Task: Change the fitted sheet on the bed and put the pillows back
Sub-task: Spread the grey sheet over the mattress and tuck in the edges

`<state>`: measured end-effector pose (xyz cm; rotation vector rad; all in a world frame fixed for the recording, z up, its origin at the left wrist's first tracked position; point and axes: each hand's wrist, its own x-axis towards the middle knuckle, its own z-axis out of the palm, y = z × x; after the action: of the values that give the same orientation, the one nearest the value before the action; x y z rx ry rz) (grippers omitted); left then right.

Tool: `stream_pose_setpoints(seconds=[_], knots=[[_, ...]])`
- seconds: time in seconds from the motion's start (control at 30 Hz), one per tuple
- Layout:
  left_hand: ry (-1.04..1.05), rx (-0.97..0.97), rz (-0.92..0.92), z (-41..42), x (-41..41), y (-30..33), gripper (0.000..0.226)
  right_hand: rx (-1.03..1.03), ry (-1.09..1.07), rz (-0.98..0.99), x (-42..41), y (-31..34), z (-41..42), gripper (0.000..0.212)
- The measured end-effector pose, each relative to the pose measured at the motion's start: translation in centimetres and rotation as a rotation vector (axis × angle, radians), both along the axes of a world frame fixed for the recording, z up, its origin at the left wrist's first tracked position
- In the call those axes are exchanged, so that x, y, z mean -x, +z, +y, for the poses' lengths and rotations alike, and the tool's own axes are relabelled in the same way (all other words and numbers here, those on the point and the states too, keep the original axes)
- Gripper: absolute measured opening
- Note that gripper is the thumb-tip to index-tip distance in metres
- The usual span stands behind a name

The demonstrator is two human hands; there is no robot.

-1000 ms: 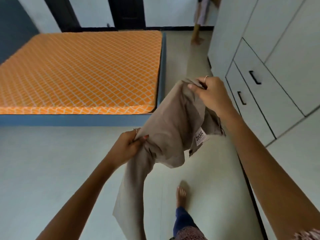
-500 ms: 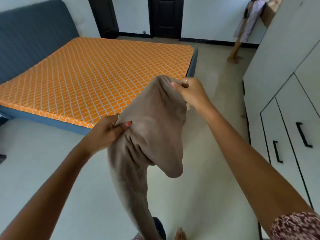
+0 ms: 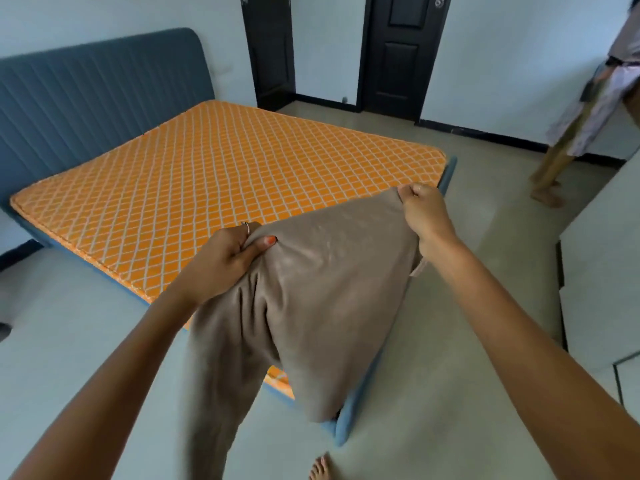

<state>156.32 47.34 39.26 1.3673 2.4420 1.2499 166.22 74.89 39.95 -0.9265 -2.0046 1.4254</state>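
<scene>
Sheet: a taupe fitted sheet (image 3: 322,306) hangs bunched in the air between the two hands, in front of the near corner of the bed; its top edge is stretched from hand to hand and a long fold trails down toward the floor.
Mattress: a bare orange mattress (image 3: 214,181) with a pale diamond grid lies flat on the bed, uncovered.
Bed frame: a blue bed frame (image 3: 346,420) shows below the mattress at the near corner, with a ribbed blue headboard (image 3: 90,95) at the left.
Room: pale floor (image 3: 450,341), light walls, two dark doors (image 3: 401,53) at the far side, white cupboards (image 3: 602,271) at the right edge.
Left hand: the left hand (image 3: 225,258) grips a gathered fold of the sheet, thumb pressed on top, fingers curled beneath.
Right hand: the right hand (image 3: 422,213) pinches the sheet's upper corner, held higher and farther out than the left.
Arms: both forearms reach forward, bare, spread apart.
Foot: a bare foot (image 3: 320,467) shows at the bottom edge.
Other person: another person (image 3: 588,109) stands at the far right, blurred, possibly holding cloth.
</scene>
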Motion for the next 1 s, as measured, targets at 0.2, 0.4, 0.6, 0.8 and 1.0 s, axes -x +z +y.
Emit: stream_pose_setpoints(seconds=[0.2, 0.4, 0.6, 0.8, 1.0], knots=[[0.031, 0.046, 0.113, 6.6, 9.7, 1.5, 0.049, 0.212, 0.211, -0.248, 8.4, 3.1, 5.6, 0.045], [0.188, 0.223, 0.195, 12.5, 19.5, 4.0, 0.015, 0.225, 0.304, 0.058, 19.3, 3.6, 12.3, 0.02], [0.418, 0.125, 0.038, 22.7, 22.2, 4.0, 0.018, 0.505, 0.513, -0.043, 31.1, 3.9, 16.8, 0.02], [0.637, 0.442, -0.204, 31.9, 19.8, -0.4, 0.108, 0.851, 0.487, -0.07, 38.1, 4.3, 19.9, 0.025], [1.062, 0.068, -0.201, 42.0, 17.2, -3.2, 0.125, 1.006, 0.707, 0.032, 38.2, 7.2, 19.9, 0.033]])
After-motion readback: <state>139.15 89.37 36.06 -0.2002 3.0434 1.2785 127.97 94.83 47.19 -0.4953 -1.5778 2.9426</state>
